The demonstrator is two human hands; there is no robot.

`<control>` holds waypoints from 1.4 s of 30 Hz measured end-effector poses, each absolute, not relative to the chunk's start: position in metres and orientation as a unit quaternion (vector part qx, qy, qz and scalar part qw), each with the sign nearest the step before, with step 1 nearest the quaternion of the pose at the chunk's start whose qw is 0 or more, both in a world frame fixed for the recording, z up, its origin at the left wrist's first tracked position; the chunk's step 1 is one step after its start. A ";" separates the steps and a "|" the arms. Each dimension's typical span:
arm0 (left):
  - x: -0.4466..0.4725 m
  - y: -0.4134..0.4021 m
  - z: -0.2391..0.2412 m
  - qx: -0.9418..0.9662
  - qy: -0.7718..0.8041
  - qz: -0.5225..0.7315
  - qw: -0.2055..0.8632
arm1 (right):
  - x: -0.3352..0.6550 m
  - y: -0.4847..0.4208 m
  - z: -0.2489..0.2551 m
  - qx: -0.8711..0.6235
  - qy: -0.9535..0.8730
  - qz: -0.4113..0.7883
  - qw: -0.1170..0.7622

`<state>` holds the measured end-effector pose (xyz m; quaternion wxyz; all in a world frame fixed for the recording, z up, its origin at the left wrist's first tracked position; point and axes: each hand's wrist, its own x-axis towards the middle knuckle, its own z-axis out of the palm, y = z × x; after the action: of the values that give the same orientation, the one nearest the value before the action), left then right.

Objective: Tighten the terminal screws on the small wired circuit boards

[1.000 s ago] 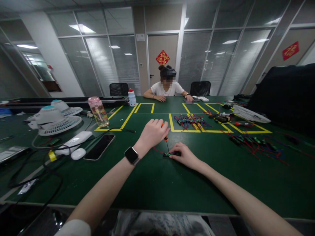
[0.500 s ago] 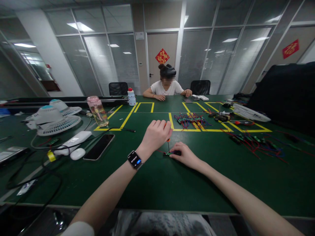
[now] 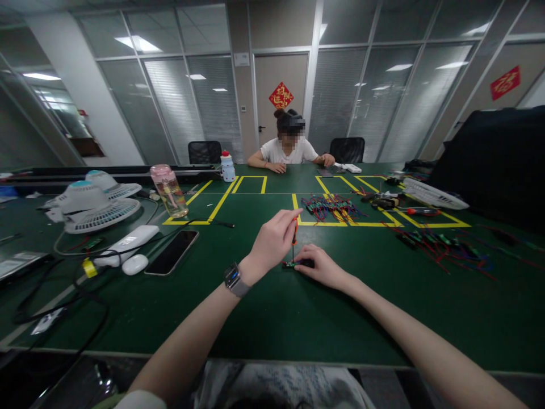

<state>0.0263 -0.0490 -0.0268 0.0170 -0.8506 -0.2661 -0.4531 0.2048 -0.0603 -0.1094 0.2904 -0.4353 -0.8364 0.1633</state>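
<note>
My left hand (image 3: 275, 241), with a watch on its wrist, is closed around the orange handle of a screwdriver (image 3: 294, 236). The screwdriver stands nearly upright, its thin shaft pointing down at a small green circuit board (image 3: 289, 265) on the green table. With fingers pinched, my right hand (image 3: 321, 266) holds the board's right part, where a dark piece shows beside the fingertips. Whether the tip sits in a screw is too small to tell.
Heaps of wired circuit boards (image 3: 330, 209) and more boards (image 3: 443, 241) lie to the right. A phone (image 3: 172, 253), a pink-lidded bottle (image 3: 170, 193) and white fans (image 3: 102, 210) are on the left. A person (image 3: 289, 147) sits opposite, hands on the table (image 3: 264, 318).
My left wrist has turned, so the watch face points more away and the fingers are straighter on the screwdriver handle. My right hand has barely moved from the board.
</note>
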 end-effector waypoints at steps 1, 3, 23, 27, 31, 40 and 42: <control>0.026 -0.050 -0.028 -0.839 -0.266 -0.474 -0.021 | 0.205 -0.060 -0.109 -0.436 -0.836 0.164 0.290; 0.026 -0.052 -0.027 -0.818 -0.278 -0.500 -0.062 | 0.206 -0.059 -0.108 -0.433 -0.838 0.164 0.287; 0.019 -0.047 -0.047 -0.752 -0.265 -0.550 -0.250 | 0.207 -0.056 -0.111 -0.447 -0.819 0.198 0.302; 0.020 -0.052 -0.045 -0.749 -0.287 -0.576 -0.156 | 0.206 -0.058 -0.112 -0.452 -0.813 0.184 0.317; 0.021 -0.054 -0.045 -0.767 -0.271 -0.553 -0.180 | 0.206 -0.058 -0.114 -0.449 -0.813 0.179 0.323; 0.021 -0.056 -0.044 -0.756 -0.284 -0.578 -0.120 | 0.205 -0.059 -0.112 -0.455 -0.815 0.170 0.316; 0.020 -0.057 -0.043 -0.763 -0.279 -0.565 -0.141 | 0.204 -0.060 -0.111 -0.453 -0.816 0.171 0.317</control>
<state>0.0203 -0.0565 -0.0426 -0.1408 -0.7633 -0.2792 -0.5653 0.2043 -0.0596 -0.1114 0.3165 -0.4530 -0.8157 0.1709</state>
